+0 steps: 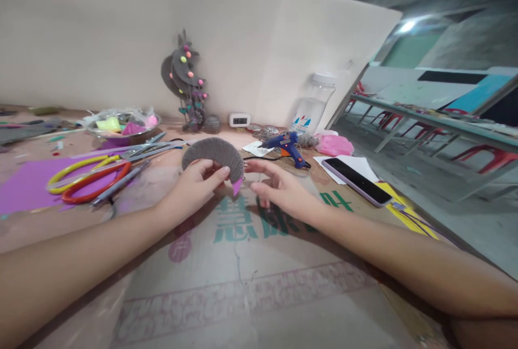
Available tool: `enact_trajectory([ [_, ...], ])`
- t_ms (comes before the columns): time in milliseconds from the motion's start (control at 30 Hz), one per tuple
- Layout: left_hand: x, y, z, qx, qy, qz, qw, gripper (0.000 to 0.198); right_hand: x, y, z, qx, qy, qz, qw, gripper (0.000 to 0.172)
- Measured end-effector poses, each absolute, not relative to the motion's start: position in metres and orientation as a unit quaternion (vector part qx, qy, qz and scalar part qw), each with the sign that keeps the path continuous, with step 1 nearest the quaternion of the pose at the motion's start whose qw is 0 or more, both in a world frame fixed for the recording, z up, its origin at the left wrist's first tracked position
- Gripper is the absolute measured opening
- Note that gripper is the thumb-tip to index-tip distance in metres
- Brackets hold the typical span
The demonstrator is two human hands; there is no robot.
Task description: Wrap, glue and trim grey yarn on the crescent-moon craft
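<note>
My left hand (196,179) is closed on a grey yarn-wrapped crescent (212,150), thumb on the near face. A bare purple tip (237,187) shows at the crescent's lower right end. Just right of that end is my right hand (285,190), its thumb and forefinger apart and the other fingers loosely curled. I see nothing held in it; whether its forefinger touches the crescent's edge I cannot tell. Both hands are over a printed cardboard sheet (194,289). Behind them lies a blue glue gun (289,146), its nozzle pointing left.
Yellow- and red-handled scissors (97,179) lie on purple sheet (24,176) at left, near a bowl (121,136) of coloured pieces. A decorated grey crescent hanging (184,71) leans against the wall. A clock (240,120), bottle (313,103) and phone (356,180) stand or lie farther right.
</note>
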State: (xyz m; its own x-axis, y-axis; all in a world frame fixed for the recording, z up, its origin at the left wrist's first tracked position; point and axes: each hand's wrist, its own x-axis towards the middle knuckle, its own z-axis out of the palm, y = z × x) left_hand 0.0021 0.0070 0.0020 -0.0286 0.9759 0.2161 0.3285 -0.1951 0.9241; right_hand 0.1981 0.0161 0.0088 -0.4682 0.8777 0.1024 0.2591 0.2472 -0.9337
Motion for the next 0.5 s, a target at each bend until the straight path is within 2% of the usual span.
enact_trajectory([
  [133,0.0017,0.0068,0.0045,0.663,0.506,0.423,0.355,0.028,0.1931,0.0174,0.0005,-0.359,-0.700,0.547,0.287,0.066],
  [233,0.0012,0.0070,0.0053,0.663,0.510,0.416,0.357,0.027,0.1955,0.0205,-0.0012,-0.375,-0.687,0.559,0.274,0.067],
  [300,0.0012,0.0070,0.0053,0.668,0.510,0.410,0.354,0.027,0.1973,0.0209,-0.0012,-0.389,-0.687,0.547,0.277,0.058],
  [433,0.0015,0.0069,0.0058,0.680,0.512,0.402,0.338,0.027,0.1983,0.0195,-0.0003,-0.412,-0.686,0.524,0.294,0.023],
  [500,0.0015,0.0069,0.0062,0.683,0.513,0.398,0.334,0.027,0.1980,0.0190,0.0003,-0.425,-0.682,0.509,0.309,0.018],
])
